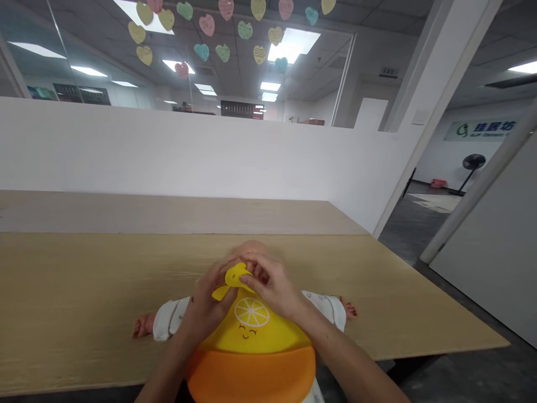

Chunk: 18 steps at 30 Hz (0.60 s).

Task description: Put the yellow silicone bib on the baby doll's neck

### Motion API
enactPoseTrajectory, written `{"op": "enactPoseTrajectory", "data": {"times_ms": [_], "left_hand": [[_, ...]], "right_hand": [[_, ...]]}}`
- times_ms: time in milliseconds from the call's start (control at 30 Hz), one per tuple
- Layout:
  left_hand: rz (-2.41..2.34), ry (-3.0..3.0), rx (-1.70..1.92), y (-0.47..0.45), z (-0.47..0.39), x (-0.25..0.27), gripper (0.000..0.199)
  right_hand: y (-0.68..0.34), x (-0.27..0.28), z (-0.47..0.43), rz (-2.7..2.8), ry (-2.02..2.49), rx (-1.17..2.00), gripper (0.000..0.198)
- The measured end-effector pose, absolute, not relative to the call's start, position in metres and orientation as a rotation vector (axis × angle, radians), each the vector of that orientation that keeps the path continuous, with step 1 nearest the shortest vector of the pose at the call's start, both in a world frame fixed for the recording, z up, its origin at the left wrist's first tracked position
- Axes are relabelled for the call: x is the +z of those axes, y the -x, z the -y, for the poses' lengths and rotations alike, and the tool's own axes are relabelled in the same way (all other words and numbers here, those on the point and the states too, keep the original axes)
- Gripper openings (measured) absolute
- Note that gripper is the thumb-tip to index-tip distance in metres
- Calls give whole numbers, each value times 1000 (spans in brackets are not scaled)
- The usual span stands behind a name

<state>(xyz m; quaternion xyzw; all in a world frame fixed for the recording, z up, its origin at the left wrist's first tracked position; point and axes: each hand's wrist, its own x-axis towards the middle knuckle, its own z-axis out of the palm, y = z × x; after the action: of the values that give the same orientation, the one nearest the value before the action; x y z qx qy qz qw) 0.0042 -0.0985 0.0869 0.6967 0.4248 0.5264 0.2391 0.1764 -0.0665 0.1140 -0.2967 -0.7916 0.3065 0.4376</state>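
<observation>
A baby doll [253, 247] in white printed sleeves lies on its back on the wooden table, arms stretched out to both sides. Over its chest is a yellow bib [274, 330] with a lemon slice and a smiling face, and an orange pocket at the bottom. At the doll's neck, my right hand [272, 282] pinches the yellow bib strap [235, 274], whose rounded end shows a small hole. My left hand [213, 296] grips the strap from the other side, thumb and fingers closed around it. Both hands hide the doll's face.
The wooden table [84, 291] ends at a slanted right edge, with a paler board [168, 212] along its back. Behind stands a white wall [188, 151] with glass above, dotted with heart-shaped notes. An open doorway with a black fan [474, 162] is at right.
</observation>
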Motion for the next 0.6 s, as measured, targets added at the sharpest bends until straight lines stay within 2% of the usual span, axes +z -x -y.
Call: {"op": "enactPoseTrajectory", "data": {"times_ms": [133, 233, 300, 433, 500, 600], "left_hand": [[-1194, -2019, 1410, -8, 102, 88, 51], [-1230, -2031, 1421, -5, 101, 95, 47], [-1275, -1953, 1507, 5, 99, 99, 40], [-1425, -1472, 1743, 39, 97, 89, 29], [-1499, -1296, 1766, 54, 101, 73, 39], [-1616, -1364, 1653, 63, 116, 47, 49]], "right_hand": [[-179, 122, 71, 2059, 808, 737, 20], [-183, 127, 72, 2084, 809, 721, 8], [-189, 130, 70, 2044, 835, 663, 8], [-214, 145, 59, 1927, 909, 442, 17], [-234, 158, 53, 1848, 919, 399, 27], [-267, 184, 47, 1717, 956, 527, 42]]}}
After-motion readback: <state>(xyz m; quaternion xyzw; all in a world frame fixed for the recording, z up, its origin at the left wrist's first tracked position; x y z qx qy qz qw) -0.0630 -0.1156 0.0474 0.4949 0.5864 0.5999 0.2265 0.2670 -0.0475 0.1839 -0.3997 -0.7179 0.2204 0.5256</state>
